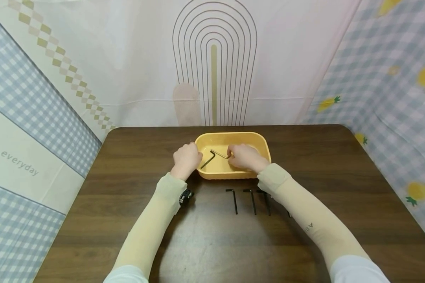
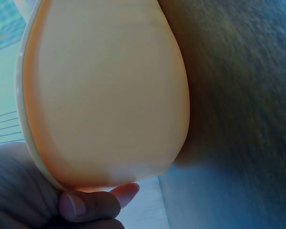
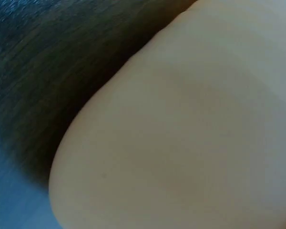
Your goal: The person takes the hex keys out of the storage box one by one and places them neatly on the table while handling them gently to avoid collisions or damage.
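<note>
A yellow plastic tray (image 1: 233,175) stands on the table; in the left wrist view its wall (image 2: 109,95) fills much of the picture. My left hand (image 1: 187,157) grips the tray's left end, its fingers (image 2: 93,205) curled at the rim. Inside the tray lies a black hex key (image 1: 208,160) on the left. Over the tray's right half, my right hand (image 1: 245,156) pinches the end of another hex key (image 1: 219,154), which looks shiny in the light. In the right wrist view the tray's outer wall (image 3: 171,133) hides that hand.
Several black hex keys, among them one hex key (image 1: 235,202) at the left of the row, lie in front of the tray, partly under my right forearm. The brown wooden table (image 1: 212,243) reaches back to a patterned cloth (image 1: 138,59).
</note>
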Demonstrator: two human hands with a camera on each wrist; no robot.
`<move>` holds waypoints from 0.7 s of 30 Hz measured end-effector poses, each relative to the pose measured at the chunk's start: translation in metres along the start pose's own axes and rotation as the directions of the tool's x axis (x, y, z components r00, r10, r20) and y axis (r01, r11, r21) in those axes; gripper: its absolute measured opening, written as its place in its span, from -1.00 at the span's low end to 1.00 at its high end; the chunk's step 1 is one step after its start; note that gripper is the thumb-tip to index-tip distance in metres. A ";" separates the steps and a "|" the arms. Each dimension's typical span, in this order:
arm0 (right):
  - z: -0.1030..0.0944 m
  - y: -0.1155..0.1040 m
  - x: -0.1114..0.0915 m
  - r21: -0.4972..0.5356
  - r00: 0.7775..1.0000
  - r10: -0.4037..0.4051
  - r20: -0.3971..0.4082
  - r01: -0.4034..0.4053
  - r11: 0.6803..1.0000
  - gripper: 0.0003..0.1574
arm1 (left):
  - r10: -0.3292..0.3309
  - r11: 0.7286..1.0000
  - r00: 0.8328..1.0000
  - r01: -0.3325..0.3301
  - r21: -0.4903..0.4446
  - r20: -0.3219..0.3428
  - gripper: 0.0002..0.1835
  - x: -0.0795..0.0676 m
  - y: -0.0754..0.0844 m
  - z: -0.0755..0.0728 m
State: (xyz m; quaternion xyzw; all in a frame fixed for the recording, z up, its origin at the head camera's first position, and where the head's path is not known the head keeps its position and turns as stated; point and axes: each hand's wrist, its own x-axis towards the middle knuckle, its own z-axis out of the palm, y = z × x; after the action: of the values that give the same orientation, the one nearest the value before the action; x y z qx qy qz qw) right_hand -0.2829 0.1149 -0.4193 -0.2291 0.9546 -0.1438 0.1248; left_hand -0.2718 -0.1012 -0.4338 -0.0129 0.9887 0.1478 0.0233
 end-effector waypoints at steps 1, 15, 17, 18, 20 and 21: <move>0.001 0.000 0.001 -0.005 1.000 0.002 -0.003 -0.002 1.000 -0.68 | 0.001 1.000 1.000 -0.001 0.002 0.000 -0.59 0.000 0.000 0.000; 0.013 0.007 0.009 -0.034 0.999 -0.033 -0.029 0.032 0.999 -0.88 | 0.004 1.000 1.000 -0.004 0.002 0.011 -0.60 -0.001 0.003 0.001; 0.013 0.007 0.009 -0.028 0.999 -0.032 -0.025 0.031 0.999 -0.91 | 0.002 1.000 1.000 -0.002 0.002 0.016 -0.59 -0.001 0.003 0.001; 0.014 0.008 0.008 -0.026 0.999 -0.032 -0.023 0.031 0.999 -0.92 | 0.000 1.000 1.000 0.000 0.004 0.017 -0.59 -0.001 0.003 0.001; 0.013 0.008 0.007 -0.025 0.999 -0.035 -0.022 0.034 0.999 -0.93 | -0.006 1.000 1.000 0.005 0.012 0.015 -0.57 -0.001 0.003 0.000; 0.013 0.008 0.007 -0.027 0.999 -0.038 -0.024 0.037 0.999 -0.93 | -0.009 1.000 1.000 0.008 0.014 0.011 -0.56 -0.001 0.003 -0.001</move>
State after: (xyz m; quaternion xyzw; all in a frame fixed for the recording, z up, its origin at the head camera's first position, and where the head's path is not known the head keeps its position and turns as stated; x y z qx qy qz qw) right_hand -0.2883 0.1159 -0.4350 -0.2469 0.9534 -0.1363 0.1073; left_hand -0.2708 -0.0988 -0.4323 -0.0161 0.9894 0.1409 0.0297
